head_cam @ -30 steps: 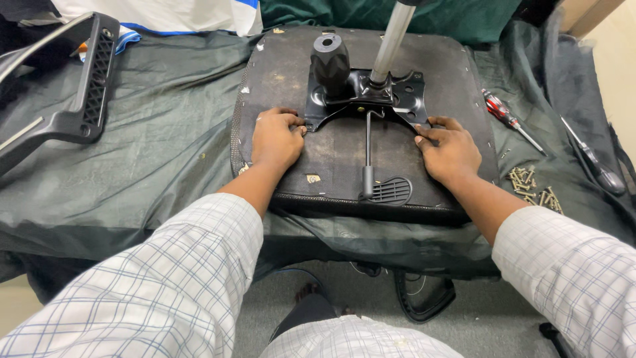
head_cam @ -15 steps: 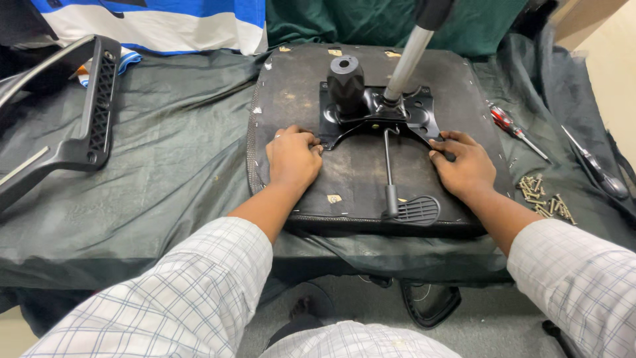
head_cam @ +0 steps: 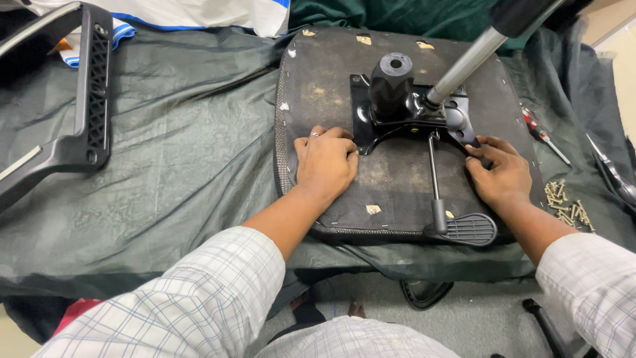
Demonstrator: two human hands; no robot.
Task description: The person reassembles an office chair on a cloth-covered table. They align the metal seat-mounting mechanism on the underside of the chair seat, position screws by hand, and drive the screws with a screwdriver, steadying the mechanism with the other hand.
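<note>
An upturned black chair seat (head_cam: pixel 331 99) lies on a table draped in dark green cloth. A black metal mechanism plate (head_cam: pixel 411 116) with a round hub and a silver gas cylinder (head_cam: pixel 464 66) sits on its underside. A lever with a flat ribbed paddle (head_cam: pixel 464 229) points toward me. My left hand (head_cam: pixel 324 162) rests palm down on the seat, fingertips at the plate's left corner. My right hand (head_cam: pixel 497 172) presses its fingers at the plate's right corner. Neither hand holds a tool.
A black chair armrest (head_cam: pixel 86 106) lies at the far left. Several loose screws (head_cam: pixel 566 205) are heaped right of the seat, with a red-handled screwdriver (head_cam: pixel 540 132) and another dark tool (head_cam: pixel 613 176) beyond. White and blue fabric (head_cam: pixel 199 13) lies at the back.
The view has shifted so the seat sits more to the right and nearer. Both hands stay at the plate's lower corners, with only slight finger movement.
</note>
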